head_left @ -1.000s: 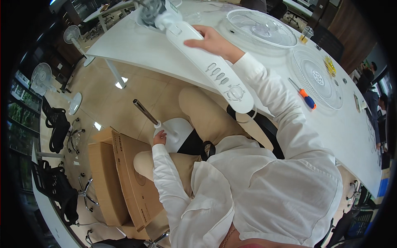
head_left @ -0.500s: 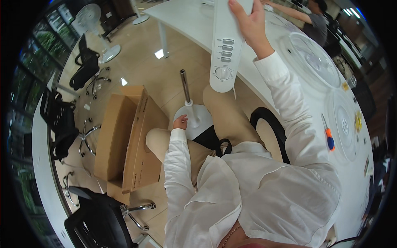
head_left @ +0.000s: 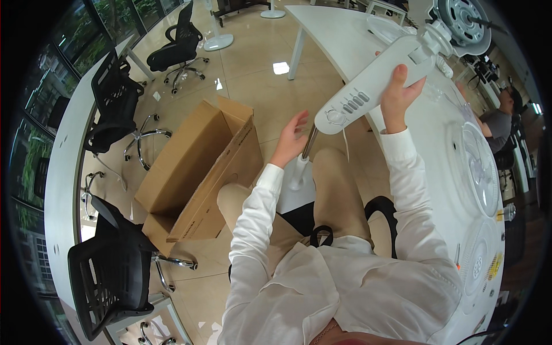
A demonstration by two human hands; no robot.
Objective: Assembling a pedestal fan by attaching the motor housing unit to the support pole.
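My right hand (head_left: 398,99) is wrapped round the white body of a stand fan (head_left: 359,80), which has a row of grey buttons and a dial. The motor head (head_left: 464,24) sits at its far end, beyond my hand. Slanting down to the left, the body has its lower end at the top of the metal pole (head_left: 310,142); whether the pole is inside it I cannot tell. The pole rises from a white collar on the round base (head_left: 298,196) between my legs. Beside the pole, my left hand (head_left: 291,139) is open, fingers stretched, holding nothing.
An open cardboard box (head_left: 201,167) stands on the floor to the left, near black office chairs (head_left: 109,264). On the white table (head_left: 425,132) to the right lie clear fan guard parts (head_left: 480,167) and a screwdriver partly hidden by my sleeve. Another person (head_left: 497,123) sits beyond.
The fan body has swung from upright to a slant, its lower end coming to the pole top. My left hand has risen from near the base to beside the pole. The view has turned.
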